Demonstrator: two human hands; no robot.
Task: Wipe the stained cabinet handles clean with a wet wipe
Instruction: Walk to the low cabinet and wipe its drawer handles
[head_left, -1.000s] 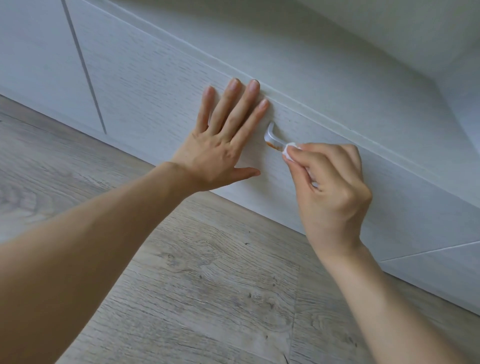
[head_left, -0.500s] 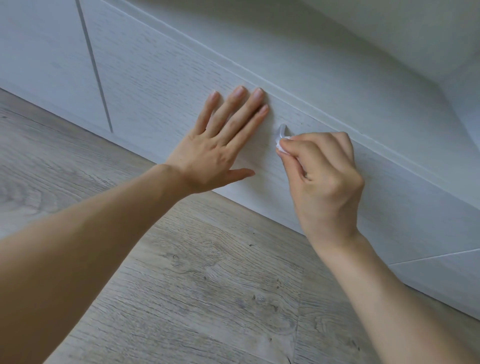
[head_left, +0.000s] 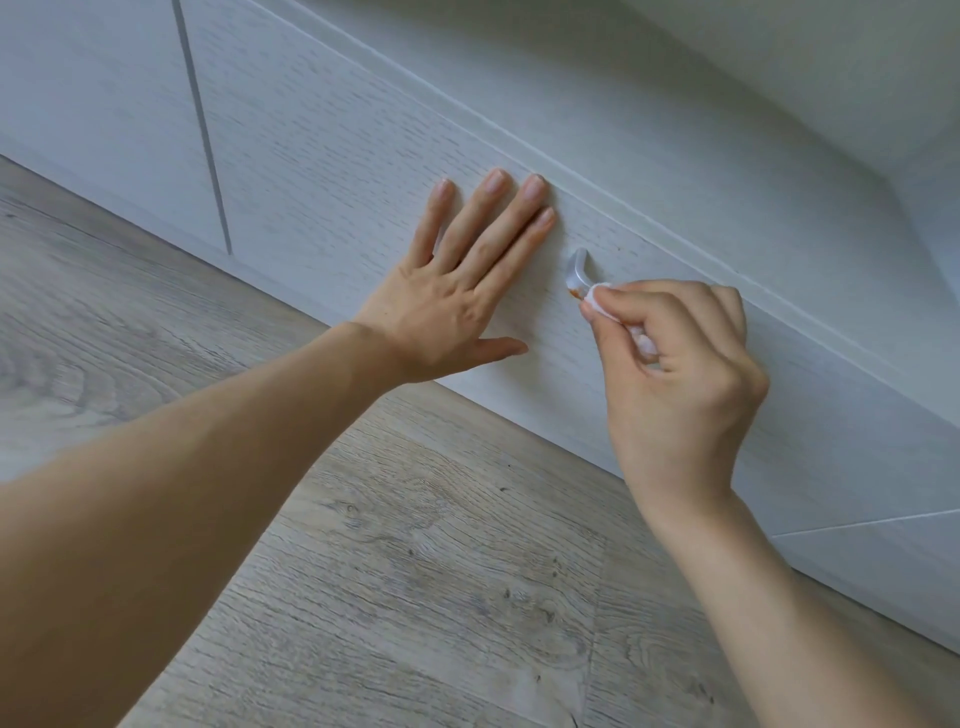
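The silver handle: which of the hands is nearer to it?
The right hand, pressing the wet wipe against the silver handle. The left hand lies flat on the cabinet front beside it, not touching.

The cabinet front (head_left: 322, 156) was a pale, white-washed panel with a fine wood grain, running slantwise across the view, with a thin vertical seam (head_left: 205, 130) dividing it from the next panel on the left. A small silver handle (head_left: 577, 267) stood out from it, with a brown stain (head_left: 574, 294) at its lower end. The left hand (head_left: 457, 296) lay flat against the panel with fingers spread, just beside the handle. The right hand (head_left: 680, 374) pressed a folded white wipe (head_left: 597, 296) against the handle's stained end. Below the cabinet ran a grey wood-plank floor (head_left: 415, 571), with nothing lying on it.
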